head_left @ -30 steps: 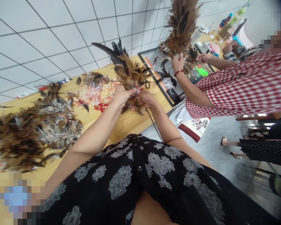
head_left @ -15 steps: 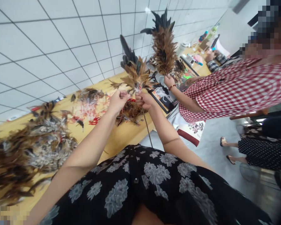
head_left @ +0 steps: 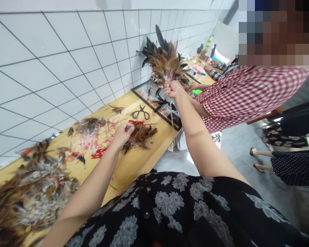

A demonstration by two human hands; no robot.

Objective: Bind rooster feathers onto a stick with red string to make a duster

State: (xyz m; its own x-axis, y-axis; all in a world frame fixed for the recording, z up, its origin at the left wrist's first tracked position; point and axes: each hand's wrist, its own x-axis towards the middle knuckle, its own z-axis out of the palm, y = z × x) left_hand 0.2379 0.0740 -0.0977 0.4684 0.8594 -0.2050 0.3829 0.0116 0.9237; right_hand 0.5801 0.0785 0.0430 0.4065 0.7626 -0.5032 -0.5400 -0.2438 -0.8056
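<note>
My right hand is raised and closed round the stem of a feather duster of brown and black feathers, with its thin stick hanging down below the fist. My left hand is lower, fingers pinched over a small heap of brown feathers on the wooden table. What the pinch holds is too small to make out.
Black scissors lie beyond the heap. A large pile of feathers covers the table's left end, with red and white scraps between. A person in a red checked shirt stands right, by a framed tray. A white tiled wall backs the table.
My right hand has lifted the duster up and away to the right. My left hand has let go of it and dropped down to the feather heap on the table.
</note>
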